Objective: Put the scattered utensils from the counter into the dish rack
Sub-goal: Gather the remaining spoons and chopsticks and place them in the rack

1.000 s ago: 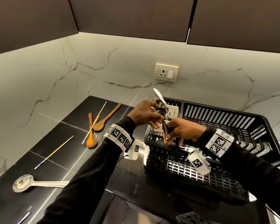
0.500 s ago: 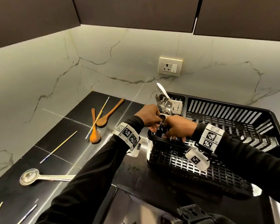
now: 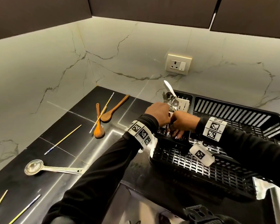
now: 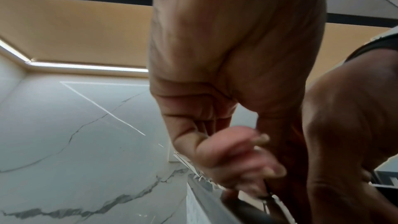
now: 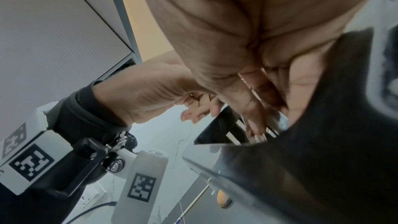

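The black dish rack (image 3: 233, 107) stands on the right of the dark counter. Both hands meet over its front cutlery compartment (image 3: 173, 143). My left hand (image 3: 166, 120) has its fingers (image 4: 258, 156) curled on the top of a bundle of steel utensils (image 3: 168, 133). My right hand (image 3: 176, 133) reaches down into the compartment and pinches the same bundle, fingers (image 5: 256, 125) pointing downward. Most of the bundle is hidden by the hands. Spoons and forks (image 3: 171, 101) stand in the back holder.
On the counter to the left lie two wooden spoons (image 3: 99, 128) (image 3: 115, 109), several chopsticks (image 3: 63, 139) (image 3: 102, 110) and a steel ladle (image 3: 34, 167). More chopsticks (image 3: 24, 209) lie at the near left edge. A wall socket (image 3: 179, 64) sits above the rack.
Both hands have moved down together with the steel utensils, from above the rack's edge into the front cutlery compartment. The things on the counter have not moved.
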